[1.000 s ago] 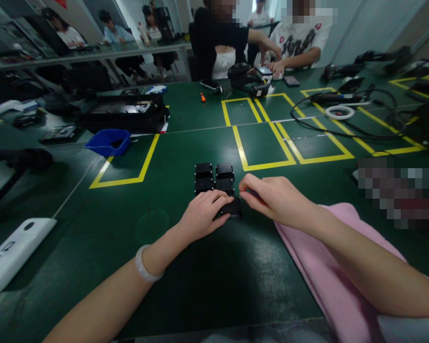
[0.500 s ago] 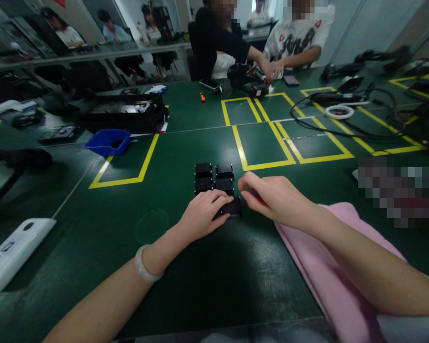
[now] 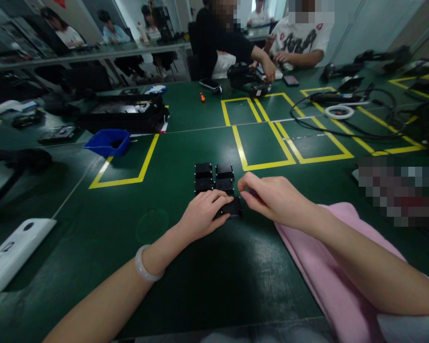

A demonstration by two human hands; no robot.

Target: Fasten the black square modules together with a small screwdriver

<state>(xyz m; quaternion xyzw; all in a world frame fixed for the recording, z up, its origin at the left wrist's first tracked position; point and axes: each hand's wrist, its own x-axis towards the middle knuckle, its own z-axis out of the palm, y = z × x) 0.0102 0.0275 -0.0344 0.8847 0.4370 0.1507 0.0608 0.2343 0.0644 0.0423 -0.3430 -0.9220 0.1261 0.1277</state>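
Observation:
Several small black box-shaped parts (image 3: 214,177) stand in two short rows on the green table (image 3: 186,267). My left hand (image 3: 203,215) lies over the nearest part (image 3: 233,207) with thumb and fingers closed on its sides. My right hand (image 3: 273,197) sits just right of that part, its thumb and forefinger pinched together at the part's right edge. What the pinch holds is hidden. My right forearm rests on a pink cloth (image 3: 329,276). A pale bangle (image 3: 145,264) circles my left wrist.
A blue bin (image 3: 109,142) and black trays (image 3: 125,112) stand at the back left. Yellow tape boxes (image 3: 268,138) mark the table behind the parts. A white device (image 3: 12,252) lies at the left edge. Cables (image 3: 346,112) coil at the right. Two people work at the far side.
My hands have hardly moved; the right hand's pinch has crept slightly left against the nearest part. The people at the far side have shifted their hands.

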